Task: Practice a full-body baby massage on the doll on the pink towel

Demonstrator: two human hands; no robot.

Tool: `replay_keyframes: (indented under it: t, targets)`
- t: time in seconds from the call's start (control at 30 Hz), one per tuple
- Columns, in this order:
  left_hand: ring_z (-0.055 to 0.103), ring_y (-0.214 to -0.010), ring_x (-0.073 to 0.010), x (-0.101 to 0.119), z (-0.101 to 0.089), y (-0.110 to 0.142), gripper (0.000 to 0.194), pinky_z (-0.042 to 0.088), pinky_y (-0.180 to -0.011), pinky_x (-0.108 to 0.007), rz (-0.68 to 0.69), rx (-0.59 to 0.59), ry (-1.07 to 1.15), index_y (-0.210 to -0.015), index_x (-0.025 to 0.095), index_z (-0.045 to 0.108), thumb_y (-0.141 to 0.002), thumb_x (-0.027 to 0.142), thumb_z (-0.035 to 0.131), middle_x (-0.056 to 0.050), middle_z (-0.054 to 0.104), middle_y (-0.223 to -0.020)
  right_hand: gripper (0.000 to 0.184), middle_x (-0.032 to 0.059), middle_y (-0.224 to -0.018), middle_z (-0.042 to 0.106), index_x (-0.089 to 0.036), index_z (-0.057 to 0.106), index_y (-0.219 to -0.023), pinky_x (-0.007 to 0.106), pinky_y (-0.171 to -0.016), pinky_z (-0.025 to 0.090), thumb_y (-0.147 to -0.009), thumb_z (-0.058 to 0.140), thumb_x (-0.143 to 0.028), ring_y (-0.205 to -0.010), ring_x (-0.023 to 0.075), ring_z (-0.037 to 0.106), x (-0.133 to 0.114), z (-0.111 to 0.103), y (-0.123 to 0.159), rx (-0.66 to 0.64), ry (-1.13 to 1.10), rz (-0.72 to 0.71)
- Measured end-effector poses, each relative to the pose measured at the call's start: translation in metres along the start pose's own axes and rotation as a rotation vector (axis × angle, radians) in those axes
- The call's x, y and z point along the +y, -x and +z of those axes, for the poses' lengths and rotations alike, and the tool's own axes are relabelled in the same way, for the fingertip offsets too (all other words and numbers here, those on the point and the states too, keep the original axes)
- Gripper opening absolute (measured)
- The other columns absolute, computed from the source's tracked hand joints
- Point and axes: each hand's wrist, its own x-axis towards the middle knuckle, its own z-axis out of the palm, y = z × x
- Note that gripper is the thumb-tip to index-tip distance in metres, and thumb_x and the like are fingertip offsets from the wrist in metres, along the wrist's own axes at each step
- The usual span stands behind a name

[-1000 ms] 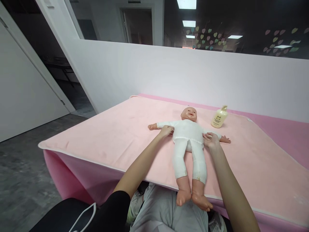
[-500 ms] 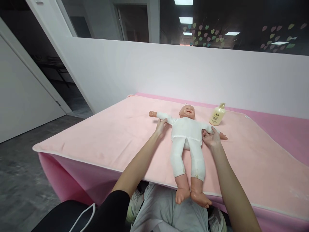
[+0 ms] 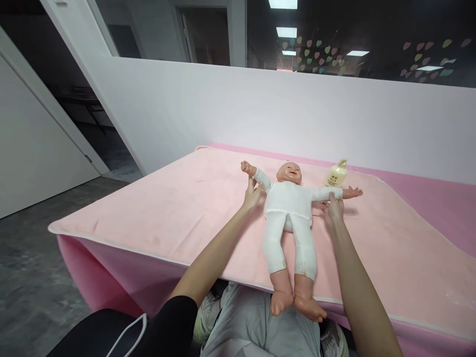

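A baby doll [image 3: 288, 203] with a white cloth body lies on its back on a pink blanket [image 3: 156, 203], head away from me, feet over the near edge. My left hand [image 3: 253, 194] is closed around the doll's arm on the left side, near the forearm. On the other side, my right hand [image 3: 333, 208] grips the other sleeve, thumb on top and fingers underneath. Both doll arms are lifted off the blanket, their bare plastic hands free.
A pale yellow pump bottle [image 3: 336, 174] stands behind the doll's arm on the right. A white wall [image 3: 167, 104] with a window above it borders the far side. The blanket's near edge hangs over my lap.
Both my hands have raised the doll's arms from the blanket. The arm on the right now partly covers the bottle; the left one bends upward. The body stays in place.
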Motion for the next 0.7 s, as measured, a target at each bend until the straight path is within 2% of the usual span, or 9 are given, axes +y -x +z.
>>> replay_keyframes:
  t: [0.1,0.17,0.23,0.3,0.43,0.53,0.63,0.7]
  targets:
    - [0.028,-0.134,-0.0213,0.006,0.005,0.005,0.069,0.031,-0.105,-0.035,0.112,-0.068,-0.012,-0.143,0.03,0.006,-0.086,0.032,0.046,-0.004,0.025,-0.148,0.05,0.0069,-0.1,0.054,-0.022,0.026,-0.132,0.024,-0.057,0.045,-0.085,0.04,-0.028,-0.069,0.0143,0.053,0.002,0.009,0.012,0.013,0.553,-0.23]
    - [0.028,-0.133,-0.0234,0.009,0.01,0.011,0.066,0.029,-0.106,-0.037,0.189,-0.136,-0.064,-0.143,0.026,0.011,-0.087,0.035,0.045,-0.005,0.027,-0.147,0.052,0.0084,-0.104,0.052,-0.023,0.027,-0.135,0.027,-0.067,0.045,-0.084,0.036,-0.022,-0.08,0.0175,0.055,0.005,0.016,0.022,-0.096,0.874,-0.389]
    - [0.031,-0.132,-0.0231,0.011,0.014,0.016,0.061,0.026,-0.108,-0.038,0.276,-0.201,-0.129,-0.142,0.023,0.018,-0.087,0.036,0.042,-0.007,0.031,-0.145,0.055,0.0078,-0.105,0.049,-0.027,0.03,-0.137,0.028,-0.069,0.043,-0.083,0.032,-0.016,-0.08,0.0182,0.054,0.007,0.021,0.031,-0.204,1.095,-0.49]
    - [0.032,-0.131,-0.0217,0.011,0.018,0.02,0.056,0.024,-0.109,-0.037,0.324,-0.239,-0.225,-0.14,0.022,0.026,-0.088,0.035,0.041,-0.008,0.035,-0.142,0.056,0.007,-0.102,0.047,-0.03,0.032,-0.136,0.028,-0.066,0.042,-0.083,0.031,-0.014,-0.072,0.0168,0.053,0.008,0.024,0.037,-0.245,1.223,-0.518]
    - [0.03,-0.131,-0.0209,0.011,0.02,0.022,0.046,0.024,-0.109,-0.037,0.305,-0.277,-0.422,-0.132,0.025,0.04,-0.087,0.032,0.041,-0.007,0.035,-0.142,0.053,0.0064,-0.1,0.046,-0.032,0.035,-0.135,0.029,-0.064,0.041,-0.085,0.031,-0.015,-0.066,0.0152,0.051,0.006,0.026,0.04,-0.262,1.295,-0.525]
    - [0.025,-0.134,-0.0237,0.013,0.02,0.021,0.042,0.021,-0.109,-0.043,0.289,-0.309,-0.445,-0.127,0.027,0.045,-0.085,0.032,0.046,-0.006,0.033,-0.143,0.05,0.007,-0.106,0.047,-0.031,0.04,-0.131,0.03,-0.068,0.042,-0.085,0.031,-0.016,-0.073,0.0169,0.053,0.004,0.025,0.041,-0.284,1.238,-0.522]
    - [0.035,-0.128,-0.0246,0.013,0.019,0.017,0.039,0.025,-0.107,-0.044,0.274,-0.324,-0.276,-0.122,0.026,0.049,-0.085,0.036,0.047,-0.007,0.046,-0.134,0.044,0.0066,-0.115,0.049,-0.026,0.044,-0.125,0.028,-0.078,0.042,-0.083,0.033,-0.017,-0.092,0.0195,0.053,0.007,0.025,0.041,-0.247,1.017,-0.536]
    - [0.046,-0.119,-0.0237,0.011,0.016,0.01,0.039,0.033,-0.102,-0.039,0.223,-0.227,-0.093,-0.119,0.023,0.051,-0.084,0.04,0.048,-0.008,0.053,-0.126,0.04,0.0077,-0.112,0.053,-0.022,0.041,-0.123,0.029,-0.08,0.043,-0.084,0.036,-0.024,-0.096,0.0205,0.053,0.012,0.024,0.036,-0.108,0.822,-0.487]
